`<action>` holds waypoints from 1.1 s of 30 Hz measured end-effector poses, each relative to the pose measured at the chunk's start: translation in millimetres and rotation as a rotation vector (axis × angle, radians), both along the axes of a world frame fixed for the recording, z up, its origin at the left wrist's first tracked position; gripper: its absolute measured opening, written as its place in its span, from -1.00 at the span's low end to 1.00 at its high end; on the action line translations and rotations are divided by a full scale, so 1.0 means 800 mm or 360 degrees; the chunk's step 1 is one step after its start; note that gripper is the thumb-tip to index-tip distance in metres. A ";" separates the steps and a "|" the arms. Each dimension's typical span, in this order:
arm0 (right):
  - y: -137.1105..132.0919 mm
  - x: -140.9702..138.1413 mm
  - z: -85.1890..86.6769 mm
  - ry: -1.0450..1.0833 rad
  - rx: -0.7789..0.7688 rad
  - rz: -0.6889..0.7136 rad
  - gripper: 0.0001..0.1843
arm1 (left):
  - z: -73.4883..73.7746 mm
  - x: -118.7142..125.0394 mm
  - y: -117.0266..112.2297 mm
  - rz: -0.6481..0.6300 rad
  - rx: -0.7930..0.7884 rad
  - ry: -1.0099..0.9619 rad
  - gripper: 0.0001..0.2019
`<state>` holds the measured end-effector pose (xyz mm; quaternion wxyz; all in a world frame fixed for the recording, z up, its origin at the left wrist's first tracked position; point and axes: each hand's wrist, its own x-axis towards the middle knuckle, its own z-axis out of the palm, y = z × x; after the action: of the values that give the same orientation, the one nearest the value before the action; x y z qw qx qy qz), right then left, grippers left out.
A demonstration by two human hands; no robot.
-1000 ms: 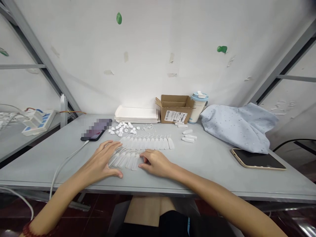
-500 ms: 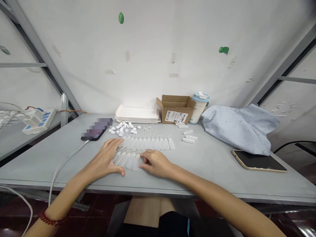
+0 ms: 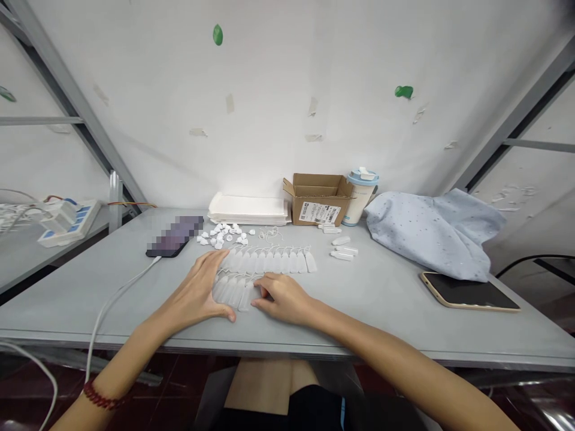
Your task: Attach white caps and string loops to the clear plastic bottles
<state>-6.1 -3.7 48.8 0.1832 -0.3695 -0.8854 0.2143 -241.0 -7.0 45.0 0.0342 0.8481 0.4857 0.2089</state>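
Observation:
Two rows of small translucent plastic pieces with thin white cords lie on the grey table. My left hand [image 3: 197, 294] is open at the left end of the near row [image 3: 233, 292], with its thumb spread below and its fingers above. At the right end of that row rests my right hand [image 3: 284, 298], fingers curled, thumb and index finger apart against the last pieces. The far row [image 3: 269, 261] stretches above both hands, its left end close to my left fingertips. Part of the near row's left end is hidden by my left hand.
Behind the rows lie white caps [image 3: 224, 233], loose cords [image 3: 271, 233], a white stack [image 3: 249, 208] and an open cardboard box [image 3: 320, 197]. Clear vials [image 3: 342, 255], a cup [image 3: 359, 197], blue cloth [image 3: 431, 230] and a phone [image 3: 469, 291] are rightward; a charging phone [image 3: 175, 236] is left.
My left hand has moved slightly right, and the near row's left pieces sit closer together. My right hand has stayed nearly in place. The view has shifted a little.

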 end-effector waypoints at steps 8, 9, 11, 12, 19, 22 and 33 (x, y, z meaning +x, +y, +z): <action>0.000 -0.001 0.000 -0.0021 0.0020 -0.0005 -0.83 | 0.003 0.004 -0.001 0.0022 0.0006 -0.0009 0.09; 0.000 -0.001 0.000 -0.0027 0.0025 -0.0013 -0.83 | 0.003 0.004 -0.001 0.0026 0.0009 -0.0011 0.08; 0.000 -0.002 0.000 -0.0032 0.0031 -0.0028 -0.83 | 0.003 0.005 -0.001 0.0030 0.0017 -0.0011 0.05; 0.000 -0.002 0.000 -0.0028 0.0033 -0.0032 -0.83 | 0.003 0.005 -0.001 0.0031 0.0021 -0.0007 0.05; 0.002 -0.003 -0.005 -0.0005 0.0039 -0.0050 -0.84 | -0.002 0.004 0.002 0.0043 0.0100 0.0017 0.02; 0.003 -0.002 -0.004 0.0047 0.0034 -0.0036 -0.86 | 0.000 0.003 0.001 0.0052 0.0101 0.0033 0.03; 0.024 0.022 0.020 0.0357 0.0152 -0.0120 -0.86 | 0.035 0.022 0.017 -0.0006 0.0112 -0.0080 -0.48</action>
<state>11.5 15.4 65.1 0.3063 -0.3670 -0.8541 0.2048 -223.0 6.3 73.0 0.0168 0.8442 0.4754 0.2470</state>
